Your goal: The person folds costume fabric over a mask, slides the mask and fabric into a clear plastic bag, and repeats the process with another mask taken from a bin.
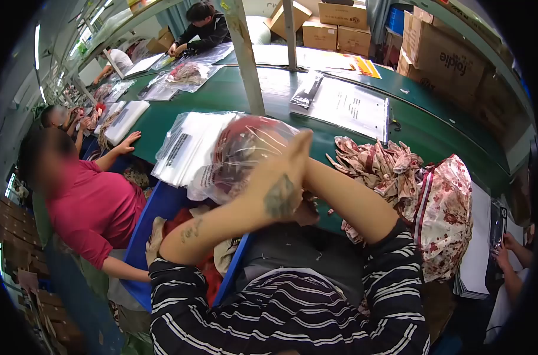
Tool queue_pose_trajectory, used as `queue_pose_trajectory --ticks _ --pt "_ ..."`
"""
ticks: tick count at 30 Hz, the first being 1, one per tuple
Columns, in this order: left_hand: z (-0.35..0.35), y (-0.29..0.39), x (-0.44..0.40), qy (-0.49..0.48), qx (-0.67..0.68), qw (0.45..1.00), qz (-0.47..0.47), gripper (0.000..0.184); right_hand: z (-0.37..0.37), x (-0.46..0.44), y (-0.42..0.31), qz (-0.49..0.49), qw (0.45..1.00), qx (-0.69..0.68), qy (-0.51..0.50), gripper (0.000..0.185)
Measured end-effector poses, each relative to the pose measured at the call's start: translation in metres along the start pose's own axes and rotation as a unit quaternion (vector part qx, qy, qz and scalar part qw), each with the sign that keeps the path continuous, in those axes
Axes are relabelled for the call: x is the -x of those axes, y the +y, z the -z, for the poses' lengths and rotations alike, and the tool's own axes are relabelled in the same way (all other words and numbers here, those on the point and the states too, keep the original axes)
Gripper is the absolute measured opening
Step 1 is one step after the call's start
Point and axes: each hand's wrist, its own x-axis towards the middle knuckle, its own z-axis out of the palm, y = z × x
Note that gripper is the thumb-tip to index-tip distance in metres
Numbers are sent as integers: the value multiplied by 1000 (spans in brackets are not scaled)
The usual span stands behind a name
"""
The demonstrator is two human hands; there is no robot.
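Observation:
My forearms cross in front of me over the table edge. My left hand, with a dark tattoo on its back, is smeared by motion and its fingers cannot be made out. My right hand overlaps it and is also blurred, so what either holds is hidden. Just beyond them lies a clear plastic bag with red patterned fabric inside, resting against a stack of flat plastic bags. To the right is a heap of crumpled red-and-cream floral fabric, beside a bulging floral bundle.
A blue bin with cloth stands at lower left, beside a person in a pink shirt. A white printed packet lies on the green table. Another person's hands are at far right. Cardboard boxes stand behind.

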Motion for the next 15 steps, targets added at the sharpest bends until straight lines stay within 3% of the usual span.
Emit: queue_pose_trajectory --ticks 2,7,9,10,12,13,15 --pt "-27 10 12 57 -19 995 -82 65 1 -4 4 49 998 -30 25 44" --pt "-51 12 31 125 -114 980 -104 56 20 -29 22 176 976 -98 88 47" --pt "-68 -13 45 281 -74 947 -137 43 26 -40 32 227 959 -127 109 48" --pt "-76 -24 55 279 -74 948 -137 43 28 -43 38 251 950 -142 120 49" --pt "-87 -43 77 407 -172 891 -101 40 29 -40 50 298 928 -170 144 51" --pt "-91 -48 88 414 -161 894 -58 41 27 -40 56 297 928 -170 145 51" --pt "-96 -56 107 419 -149 895 -14 42 17 -37 72 215 929 -247 172 51"
